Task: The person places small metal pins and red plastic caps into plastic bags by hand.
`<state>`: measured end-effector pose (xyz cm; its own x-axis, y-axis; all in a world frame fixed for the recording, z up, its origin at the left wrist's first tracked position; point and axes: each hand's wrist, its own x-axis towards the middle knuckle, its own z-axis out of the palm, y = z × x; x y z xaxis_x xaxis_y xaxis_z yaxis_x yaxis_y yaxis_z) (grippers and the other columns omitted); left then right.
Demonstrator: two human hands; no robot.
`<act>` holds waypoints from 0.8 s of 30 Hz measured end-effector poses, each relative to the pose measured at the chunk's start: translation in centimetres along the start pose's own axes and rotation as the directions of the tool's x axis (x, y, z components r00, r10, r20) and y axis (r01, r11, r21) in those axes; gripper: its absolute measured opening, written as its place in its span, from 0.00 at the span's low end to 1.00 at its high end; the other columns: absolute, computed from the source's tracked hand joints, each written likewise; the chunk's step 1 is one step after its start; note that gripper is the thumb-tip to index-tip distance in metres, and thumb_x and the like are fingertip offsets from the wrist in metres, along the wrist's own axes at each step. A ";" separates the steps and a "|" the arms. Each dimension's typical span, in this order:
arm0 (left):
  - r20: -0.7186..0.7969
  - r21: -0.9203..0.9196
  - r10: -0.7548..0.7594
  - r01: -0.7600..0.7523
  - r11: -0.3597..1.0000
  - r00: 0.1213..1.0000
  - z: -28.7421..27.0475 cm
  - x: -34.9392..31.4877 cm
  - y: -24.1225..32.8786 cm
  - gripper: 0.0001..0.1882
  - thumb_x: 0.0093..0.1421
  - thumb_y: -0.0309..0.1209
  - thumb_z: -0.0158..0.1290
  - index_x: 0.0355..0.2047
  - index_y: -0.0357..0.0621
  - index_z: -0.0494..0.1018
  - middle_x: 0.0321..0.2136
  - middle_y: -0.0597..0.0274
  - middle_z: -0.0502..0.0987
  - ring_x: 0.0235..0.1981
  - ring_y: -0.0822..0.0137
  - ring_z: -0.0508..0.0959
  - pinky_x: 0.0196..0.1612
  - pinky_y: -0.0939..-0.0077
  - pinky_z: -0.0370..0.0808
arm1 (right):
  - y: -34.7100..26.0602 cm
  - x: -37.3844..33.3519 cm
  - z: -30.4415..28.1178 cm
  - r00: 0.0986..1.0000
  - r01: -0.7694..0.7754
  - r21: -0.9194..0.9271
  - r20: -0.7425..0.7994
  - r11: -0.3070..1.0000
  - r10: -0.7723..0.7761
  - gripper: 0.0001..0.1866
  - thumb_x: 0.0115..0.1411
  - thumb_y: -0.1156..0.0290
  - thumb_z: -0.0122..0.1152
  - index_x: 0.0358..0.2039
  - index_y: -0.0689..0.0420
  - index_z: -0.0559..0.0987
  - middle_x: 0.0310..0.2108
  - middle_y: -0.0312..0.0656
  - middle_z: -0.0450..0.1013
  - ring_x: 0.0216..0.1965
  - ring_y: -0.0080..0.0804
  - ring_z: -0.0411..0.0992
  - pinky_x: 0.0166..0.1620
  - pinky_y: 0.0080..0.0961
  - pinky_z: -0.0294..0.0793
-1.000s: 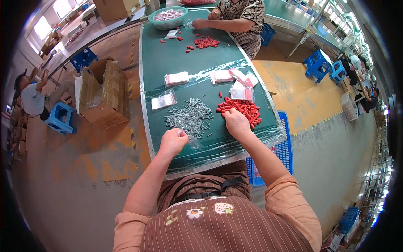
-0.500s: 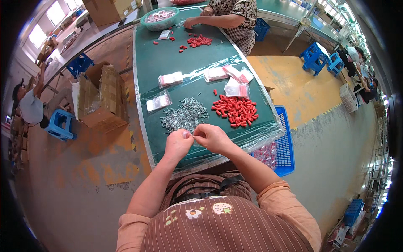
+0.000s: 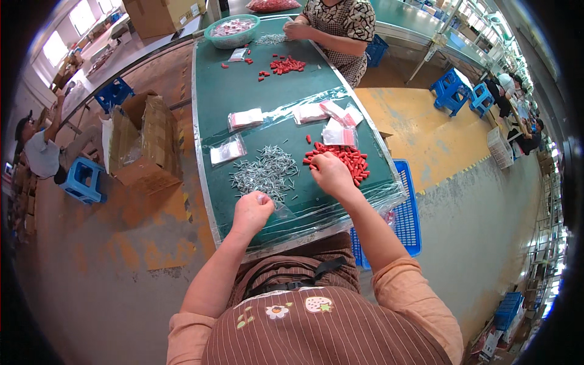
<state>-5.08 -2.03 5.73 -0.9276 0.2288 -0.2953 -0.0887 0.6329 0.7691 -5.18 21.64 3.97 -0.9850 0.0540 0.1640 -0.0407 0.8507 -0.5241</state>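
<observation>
My left hand is closed at the near edge of a heap of silver screws. It pinches a small clear plastic bag, which sticks out to the right of the fingers. On the right, my right hand reaches into a pile of small red plastic plugs. Its fingers are bent together at the pile's left side, and the tips are partly hidden, so what they grip does not show. Beyond the two heaps lie stacks of flat clear bags, more of them behind the red pile.
A co-worker handles things at the table's far end, near a green basin of packed bags and a smaller red pile. A blue crate stands by the table's right edge. An open cardboard box is at the left.
My hands were together in front of the screws; now they are apart. The right hand has moved right and forward to the red pile. The left has shifted slightly nearer, with the bag now visible.
</observation>
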 end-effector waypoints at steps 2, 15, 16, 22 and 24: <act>-0.001 -0.017 -0.016 0.016 1.000 1.000 -0.1 0.1 0.4 0.08 0.47 0.32 0.54 0.24 0.40 0.76 0.20 0.55 0.77 0.22 0.62 0.76 0.30 0.70 0.72 | 1.0 1.0 0.9 0.996 0.021 -0.141 -0.088 0.990 -0.034 0.08 0.52 0.71 0.54 0.33 0.58 0.76 0.35 0.49 0.73 0.43 0.45 0.71 0.44 0.37 0.71; -0.001 -0.069 -0.053 0.053 0.996 0.999 -0.3 0.4 -0.1 0.07 0.46 0.31 0.54 0.22 0.40 0.76 0.19 0.56 0.76 0.21 0.64 0.76 0.29 0.71 0.72 | 1.9 3.5 2.2 0.974 0.156 -0.404 0.213 0.902 -0.074 0.07 0.54 0.71 0.54 0.32 0.58 0.76 0.32 0.48 0.74 0.36 0.44 0.75 0.38 0.37 0.75; -0.014 -0.054 -0.040 0.040 0.998 0.999 -0.3 0.4 -0.2 0.07 0.46 0.31 0.54 0.22 0.40 0.76 0.19 0.55 0.76 0.22 0.62 0.76 0.29 0.70 0.72 | 1.7 3.4 1.7 0.982 0.131 -0.331 0.171 0.935 -0.077 0.07 0.53 0.70 0.55 0.30 0.59 0.77 0.31 0.49 0.74 0.36 0.46 0.75 0.39 0.38 0.75; -0.069 0.034 0.041 -0.039 0.999 0.997 0.5 0.9 -0.2 0.10 0.48 0.33 0.52 0.24 0.39 0.75 0.22 0.48 0.77 0.27 0.50 0.77 0.33 0.63 0.73 | -4.2 0.6 -2.1 0.949 0.014 0.319 0.295 0.948 -0.114 0.09 0.53 0.72 0.61 0.34 0.61 0.80 0.29 0.46 0.76 0.31 0.33 0.75 0.36 0.26 0.73; -0.040 0.040 0.052 -0.050 0.998 0.998 0.8 1.0 -0.1 0.10 0.49 0.34 0.52 0.25 0.39 0.75 0.23 0.47 0.77 0.28 0.48 0.77 0.34 0.62 0.73 | -7.0 -0.2 -3.6 0.895 0.148 0.328 0.357 0.933 -0.268 0.09 0.53 0.71 0.60 0.34 0.61 0.80 0.30 0.46 0.75 0.33 0.38 0.75 0.38 0.30 0.73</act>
<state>-5.70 -1.25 4.93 -0.9447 0.2316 -0.2321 -0.0274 0.6495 0.7598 -4.08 17.55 10.59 -0.9304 -0.3663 -0.0111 -0.2393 0.6300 -0.7388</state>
